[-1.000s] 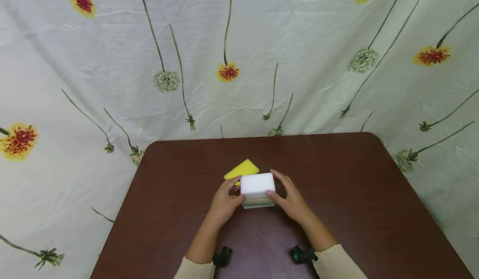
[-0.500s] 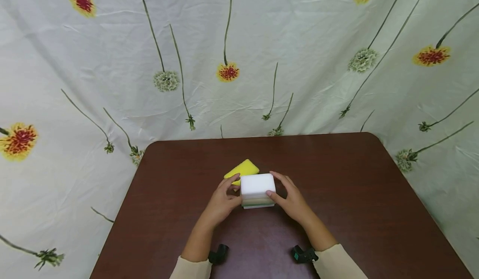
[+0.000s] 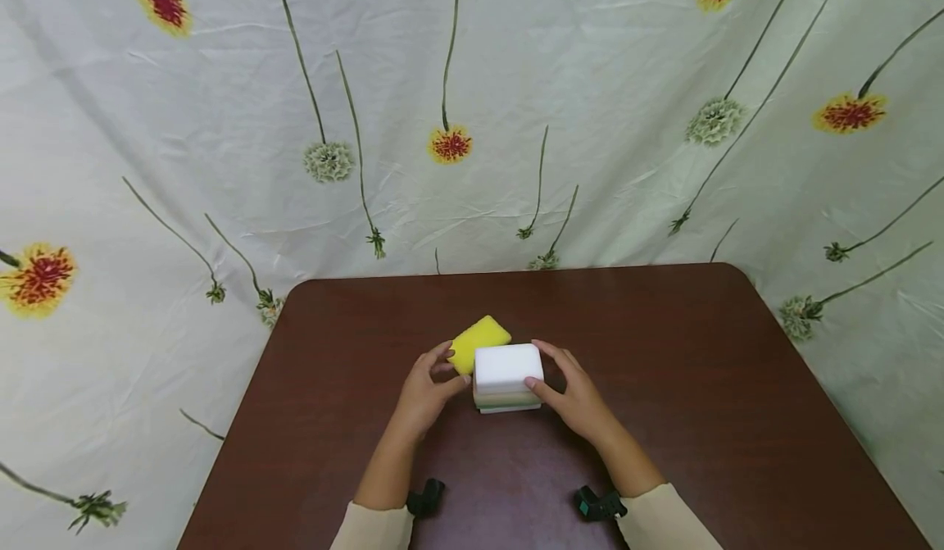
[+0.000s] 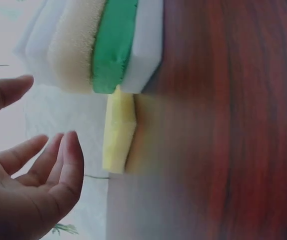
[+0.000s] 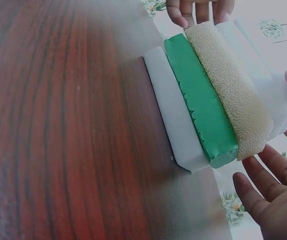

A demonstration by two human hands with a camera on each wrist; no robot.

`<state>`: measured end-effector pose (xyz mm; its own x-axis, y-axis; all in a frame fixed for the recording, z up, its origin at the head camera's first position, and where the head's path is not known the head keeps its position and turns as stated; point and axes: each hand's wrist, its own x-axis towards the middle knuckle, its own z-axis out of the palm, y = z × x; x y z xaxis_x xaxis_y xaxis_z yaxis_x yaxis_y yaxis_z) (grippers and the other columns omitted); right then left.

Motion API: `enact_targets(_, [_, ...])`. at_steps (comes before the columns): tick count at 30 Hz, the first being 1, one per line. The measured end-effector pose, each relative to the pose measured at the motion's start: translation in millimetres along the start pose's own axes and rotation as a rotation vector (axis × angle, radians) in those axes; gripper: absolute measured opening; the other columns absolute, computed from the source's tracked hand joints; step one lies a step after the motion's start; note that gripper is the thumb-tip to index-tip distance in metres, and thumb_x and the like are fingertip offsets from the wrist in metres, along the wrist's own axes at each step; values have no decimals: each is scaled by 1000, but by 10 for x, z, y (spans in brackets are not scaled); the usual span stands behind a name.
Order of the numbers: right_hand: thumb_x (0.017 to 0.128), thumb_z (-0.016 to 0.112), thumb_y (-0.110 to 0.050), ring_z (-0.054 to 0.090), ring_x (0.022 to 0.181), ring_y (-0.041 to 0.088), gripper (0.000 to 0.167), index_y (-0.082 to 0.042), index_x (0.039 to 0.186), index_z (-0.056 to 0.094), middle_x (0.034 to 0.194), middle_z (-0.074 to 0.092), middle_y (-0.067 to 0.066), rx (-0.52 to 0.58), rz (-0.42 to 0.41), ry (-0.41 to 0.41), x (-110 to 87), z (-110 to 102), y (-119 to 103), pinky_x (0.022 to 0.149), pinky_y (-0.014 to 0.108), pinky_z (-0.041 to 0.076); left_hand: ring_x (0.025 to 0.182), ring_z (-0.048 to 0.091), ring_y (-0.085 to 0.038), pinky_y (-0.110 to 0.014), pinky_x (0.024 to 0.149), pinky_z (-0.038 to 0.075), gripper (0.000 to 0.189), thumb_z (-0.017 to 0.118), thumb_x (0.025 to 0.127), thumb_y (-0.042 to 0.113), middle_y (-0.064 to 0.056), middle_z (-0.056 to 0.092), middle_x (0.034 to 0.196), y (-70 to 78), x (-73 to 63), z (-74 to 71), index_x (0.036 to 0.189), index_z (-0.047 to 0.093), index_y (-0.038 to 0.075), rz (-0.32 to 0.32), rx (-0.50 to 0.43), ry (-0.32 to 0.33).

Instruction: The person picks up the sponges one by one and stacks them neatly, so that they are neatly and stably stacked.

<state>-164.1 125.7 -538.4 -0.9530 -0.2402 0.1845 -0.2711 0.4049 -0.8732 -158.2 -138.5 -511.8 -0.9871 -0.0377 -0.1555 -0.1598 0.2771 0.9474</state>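
Note:
A stack of sponge-like blocks stands on the table. A white block (image 5: 176, 110) is at the bottom, then a green block (image 5: 201, 100), a porous beige sponge (image 5: 228, 90) and white block-shaped sponge (image 3: 509, 360) on top; how many white layers lie there is blurred. My right hand (image 3: 578, 398) holds the top of the stack at its right side, thumb at the front corner, fingers behind. Beside the stack's left side, my left hand (image 3: 422, 390) holds nothing, its thumb and fingers spread apart. A yellow sponge (image 3: 481, 341) lies behind the stack, close to the left fingertips.
The brown table (image 3: 664, 353) has rounded far corners. Behind it hangs a white cloth (image 3: 619, 66) printed with flowers. A black wrist device (image 3: 426, 498) sits on the left wrist, another device (image 3: 599, 502) on the right.
My left hand has let go of the stack and moved left, showing more of the yellow sponge. My right hand has stayed at the stack's right side.

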Motion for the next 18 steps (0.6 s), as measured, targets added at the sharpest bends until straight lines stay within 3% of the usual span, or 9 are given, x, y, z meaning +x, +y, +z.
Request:
enact_targets(9, [92,74,-38,48,138,33,61,-37,146,48,144,53,6,-8,5,6,0,-1,-9,111,64,37,134,49,-33,-44,97,53,77,77,87,14,-11,40,151,-111,100,8,155,41,14,-56,39,39])
enact_targets(18, [92,74,-39,48,138,35,62,-31,148,49,144,53,7,-4,19,-7,-8,-1,-14,110,64,37,130,52,-31,-46,99,51,81,78,88,19,-13,42,149,-194,194,12,157,36,15,-117,128,38])
